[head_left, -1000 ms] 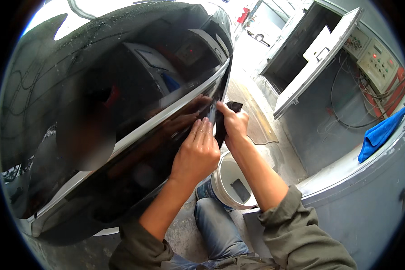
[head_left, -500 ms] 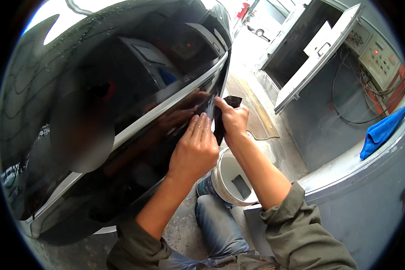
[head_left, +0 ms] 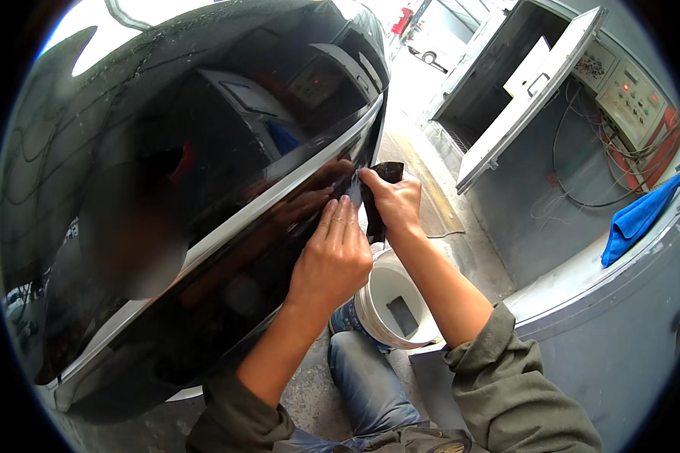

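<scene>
A glossy black curved panel (head_left: 227, 257), apparently a vehicle's body, fills the left side and mirrors my hands. My left hand (head_left: 332, 260) lies against it near its right edge, fingers stretched out and side by side, holding nothing. Just right of those fingertips, my right hand (head_left: 397, 202) is closed, with thumb and fingers pinching a thin black film (head_left: 389, 171). The film shows above the fist and hangs below it along the panel edge. Under the thumb, the exact join between film and panel is hard to make out. A pale strip (head_left: 272, 196) runs diagonally across the panel.
Below my hands stands a white bucket (head_left: 378, 306) with a dark flat rectangular thing in it. A blue cloth (head_left: 638, 223) drapes over a grey curved surface at right. Behind are an open-doored metal cabinet (head_left: 533, 98), a control box (head_left: 631, 102) and loose cables.
My right hand has shifted slightly right and down, and more of the black film shows above it. My left fingers stay on the panel, slightly lower. The whole view has shifted a little.
</scene>
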A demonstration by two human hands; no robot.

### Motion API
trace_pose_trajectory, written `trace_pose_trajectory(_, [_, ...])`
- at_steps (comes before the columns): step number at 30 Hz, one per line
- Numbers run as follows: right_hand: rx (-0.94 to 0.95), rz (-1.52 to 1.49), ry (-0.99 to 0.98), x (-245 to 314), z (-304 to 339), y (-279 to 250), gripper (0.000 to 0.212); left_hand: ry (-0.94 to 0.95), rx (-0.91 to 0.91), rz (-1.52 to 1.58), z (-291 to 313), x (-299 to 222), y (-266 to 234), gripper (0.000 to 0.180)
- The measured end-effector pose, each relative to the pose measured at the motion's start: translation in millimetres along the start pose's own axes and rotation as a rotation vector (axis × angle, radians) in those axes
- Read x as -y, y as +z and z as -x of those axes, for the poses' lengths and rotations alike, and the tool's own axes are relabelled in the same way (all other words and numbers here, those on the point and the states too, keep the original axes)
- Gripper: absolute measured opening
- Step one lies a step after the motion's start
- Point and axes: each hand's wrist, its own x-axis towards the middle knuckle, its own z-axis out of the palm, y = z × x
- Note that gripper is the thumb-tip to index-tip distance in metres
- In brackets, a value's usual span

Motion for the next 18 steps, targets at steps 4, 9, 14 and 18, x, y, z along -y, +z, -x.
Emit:
trace_pose_trajectory(4, [-0.056, 0.198, -0.206, -1.8, -15.4, 0.6, 0.025, 0.001, 0.018, 0.019, 2.2, 0.6, -2.3, 0.027])
trace_pose_trajectory(9, [-0.133, 0.355, -0.263, -4.4, -20.8, 8.5, 0.027, -0.005, 0.007, 0.031, 2.5, 0.8, -3.5, 0.027])
trace_pose_trajectory(14, [-0.007, 0.449, -0.275, 18.1, -28.5, 3.1, 0.031, -0.007, 0.043, -0.009, 6.5, 0.2, -1.3, 0.038])
trace_pose_trajectory(18, [0.017, 0.436, -0.211, 8.4, -31.0, -0.3, 0.030, -0.003, 0.013, 0.002, 1.5, 3.1, -4.6, 0.031])
